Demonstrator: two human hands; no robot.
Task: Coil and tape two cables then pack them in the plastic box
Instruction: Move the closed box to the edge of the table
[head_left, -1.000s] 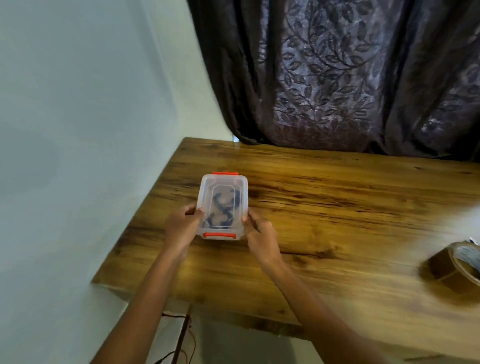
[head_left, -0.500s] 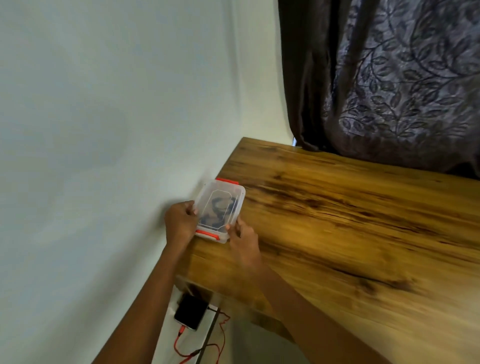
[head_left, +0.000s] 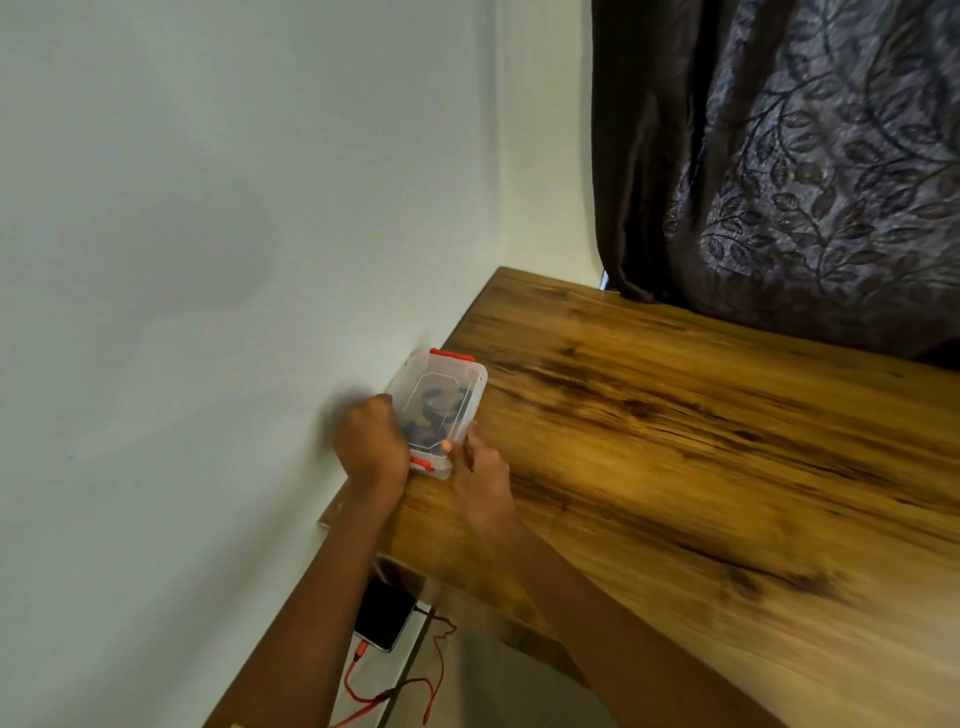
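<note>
Box (head_left: 439, 410) sits btwn both hands at the table's (head_left: 701, 467) left edge, right up by the wall (head_left: 208, 260). Lid is on, red clips (head_left: 451, 354) at far end and near end. Dark cables (head_left: 434, 410) show thru the clear lid, inside, coiled as far as I can tell; tape on them not visible.

Left hand (head_left: 371, 447) is curled against the box's left side near the near clip, fist-like, wrapping the wall of it. Right hand (head_left: 480, 478) is on the near-right corner, thumb tip on the lid edge, fingers down the side. So hands are apart, one per side, both gripping the box.

Step, my read: packing is done, lid closed, and the box is being put down or parked at the table edge. Task looks nearly complete. Can't tell if the clips are fully latched; frame is a bit blurred.

Next move likely needs: check box base is fully on the tabletop, not overhanging the edge on the left-hand side, press both clips if loose, then let go w/o nudging it off.

Below the forearms, under the table: a phone (head_left: 384, 616) w/ a red lead (head_left: 405, 691) plugged in. Behind, beyond the hands to the right, a dark leaf-pattern curtain (head_left: 805, 182).

No brand, label or readable writing anywhere.
</note>
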